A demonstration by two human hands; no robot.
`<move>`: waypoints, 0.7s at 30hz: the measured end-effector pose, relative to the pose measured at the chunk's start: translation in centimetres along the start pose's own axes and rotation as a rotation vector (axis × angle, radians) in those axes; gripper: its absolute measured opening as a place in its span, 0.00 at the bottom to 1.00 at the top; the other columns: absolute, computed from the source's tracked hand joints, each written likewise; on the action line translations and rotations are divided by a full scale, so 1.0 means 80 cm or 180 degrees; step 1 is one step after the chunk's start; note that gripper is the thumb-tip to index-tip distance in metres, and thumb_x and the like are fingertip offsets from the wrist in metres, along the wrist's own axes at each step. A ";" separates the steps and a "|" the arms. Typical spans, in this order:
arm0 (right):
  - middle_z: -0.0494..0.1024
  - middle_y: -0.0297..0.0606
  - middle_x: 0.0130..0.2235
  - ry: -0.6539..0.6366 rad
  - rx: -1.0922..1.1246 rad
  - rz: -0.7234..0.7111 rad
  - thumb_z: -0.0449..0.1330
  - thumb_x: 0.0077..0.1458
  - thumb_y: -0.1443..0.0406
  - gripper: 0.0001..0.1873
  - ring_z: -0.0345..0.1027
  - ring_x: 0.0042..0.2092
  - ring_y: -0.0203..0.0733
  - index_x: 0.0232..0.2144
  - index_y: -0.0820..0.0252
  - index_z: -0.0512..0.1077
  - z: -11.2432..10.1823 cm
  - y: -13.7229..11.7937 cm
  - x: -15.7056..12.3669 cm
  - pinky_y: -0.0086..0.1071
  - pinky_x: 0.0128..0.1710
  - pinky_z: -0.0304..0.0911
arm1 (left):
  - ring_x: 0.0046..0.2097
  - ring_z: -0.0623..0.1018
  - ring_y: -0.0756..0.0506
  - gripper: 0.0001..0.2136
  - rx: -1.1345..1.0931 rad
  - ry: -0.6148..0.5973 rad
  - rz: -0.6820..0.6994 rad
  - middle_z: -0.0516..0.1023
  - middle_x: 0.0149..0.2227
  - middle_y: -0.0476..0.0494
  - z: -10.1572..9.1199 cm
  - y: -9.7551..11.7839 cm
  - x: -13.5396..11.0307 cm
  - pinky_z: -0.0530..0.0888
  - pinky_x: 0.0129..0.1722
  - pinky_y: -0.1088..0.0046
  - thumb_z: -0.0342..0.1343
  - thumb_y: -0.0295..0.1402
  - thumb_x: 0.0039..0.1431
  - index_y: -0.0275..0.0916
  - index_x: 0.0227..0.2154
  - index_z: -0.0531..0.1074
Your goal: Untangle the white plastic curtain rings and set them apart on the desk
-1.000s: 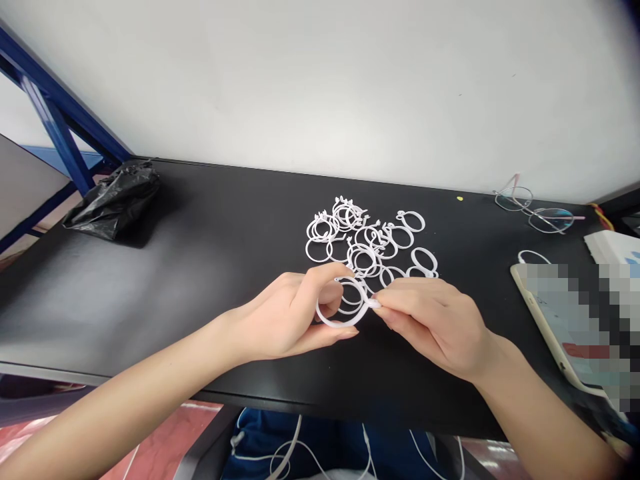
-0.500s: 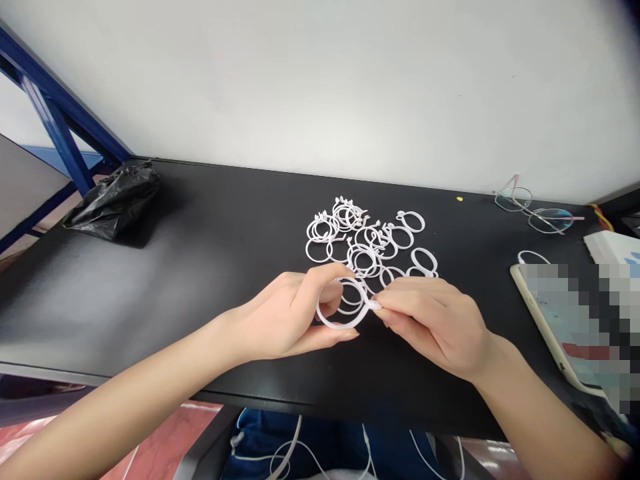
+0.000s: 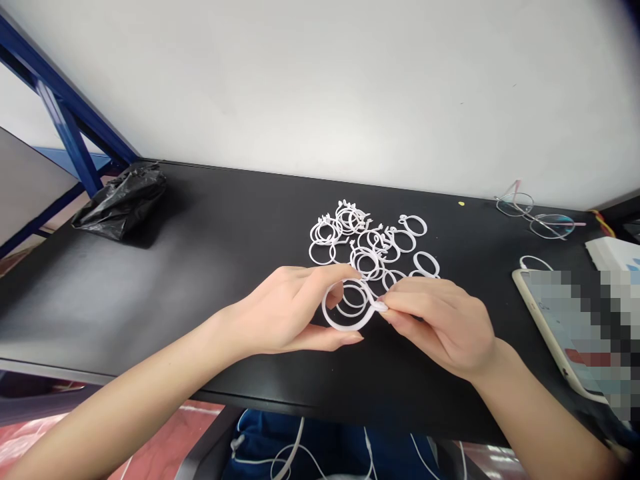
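Note:
A white plastic ring (image 3: 349, 328) with a small tab at its right side is held up above the front of the black desk. Around its left part curve the thumb and fingers of my left hand (image 3: 295, 310), the forefinger along its top and the thumb below. My right hand (image 3: 443, 323) pinches the tab between thumb and forefinger, and the fingertips partly cover it. Just behind both hands lies a loose pile of similar white rings (image 3: 367, 262), several of them with small tabs or knobs. Part of the pile is hidden by the hands.
On the black desk (image 3: 225, 220), a crumpled black plastic bag (image 3: 125, 203) lies at the left. Eyeglasses (image 3: 553, 227) rest at the back right. A phone (image 3: 545, 333) with a blurred screen and a white box (image 3: 613, 260) are at the right. White cables (image 3: 295, 447) hang below the front edge.
The whole view has shifted slightly, so desk items appear a little further right and lower. Both hands keep their hold on the ring, with hardly any movement.

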State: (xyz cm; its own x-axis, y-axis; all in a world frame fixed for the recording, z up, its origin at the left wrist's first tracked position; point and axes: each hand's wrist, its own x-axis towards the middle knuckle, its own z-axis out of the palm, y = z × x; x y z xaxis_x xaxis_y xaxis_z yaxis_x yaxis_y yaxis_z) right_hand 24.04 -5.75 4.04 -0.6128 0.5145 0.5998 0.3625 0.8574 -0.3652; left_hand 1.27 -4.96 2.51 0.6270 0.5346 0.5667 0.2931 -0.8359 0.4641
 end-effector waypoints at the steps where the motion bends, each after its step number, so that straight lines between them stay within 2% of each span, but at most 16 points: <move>1: 0.73 0.30 0.23 0.0015 0.0001 -0.0010 0.53 0.65 0.69 0.06 0.69 0.25 0.34 0.34 0.59 0.68 0.000 0.000 0.000 0.26 0.26 0.64 | 0.24 0.73 0.51 0.20 0.0006 0.0001 0.0005 0.73 0.28 0.49 0.000 0.000 0.000 0.71 0.26 0.78 0.47 0.47 0.66 0.35 0.50 0.60; 11: 0.74 0.30 0.23 0.0063 -0.0027 -0.0005 0.53 0.65 0.69 0.06 0.69 0.25 0.33 0.34 0.59 0.69 -0.001 -0.001 0.001 0.26 0.26 0.64 | 0.26 0.74 0.51 0.18 0.0093 0.0051 0.0031 0.74 0.28 0.49 0.001 -0.002 0.000 0.72 0.26 0.78 0.52 0.44 0.64 0.35 0.48 0.62; 16: 0.73 0.30 0.22 0.0057 0.0044 0.0000 0.53 0.65 0.69 0.06 0.69 0.25 0.33 0.35 0.59 0.69 -0.001 -0.001 0.001 0.26 0.27 0.65 | 0.27 0.76 0.50 0.18 0.0187 0.0084 0.0050 0.75 0.28 0.48 0.004 -0.004 -0.001 0.73 0.27 0.77 0.51 0.47 0.63 0.36 0.46 0.63; 21: 0.73 0.32 0.23 0.0039 0.0149 -0.0022 0.55 0.64 0.70 0.04 0.68 0.25 0.33 0.37 0.61 0.70 0.002 0.001 -0.002 0.27 0.27 0.66 | 0.26 0.77 0.49 0.17 0.0700 0.0187 0.0354 0.76 0.27 0.47 0.005 -0.004 0.002 0.72 0.25 0.76 0.55 0.45 0.61 0.36 0.43 0.64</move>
State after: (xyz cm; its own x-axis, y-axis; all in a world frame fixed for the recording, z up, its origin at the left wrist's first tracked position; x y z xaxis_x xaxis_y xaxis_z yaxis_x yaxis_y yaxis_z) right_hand 24.04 -5.75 3.79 -0.6065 0.5088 0.6110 0.3247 0.8600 -0.3937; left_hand 1.59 -4.60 2.18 0.6230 0.4389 0.6475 0.3788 -0.8935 0.2412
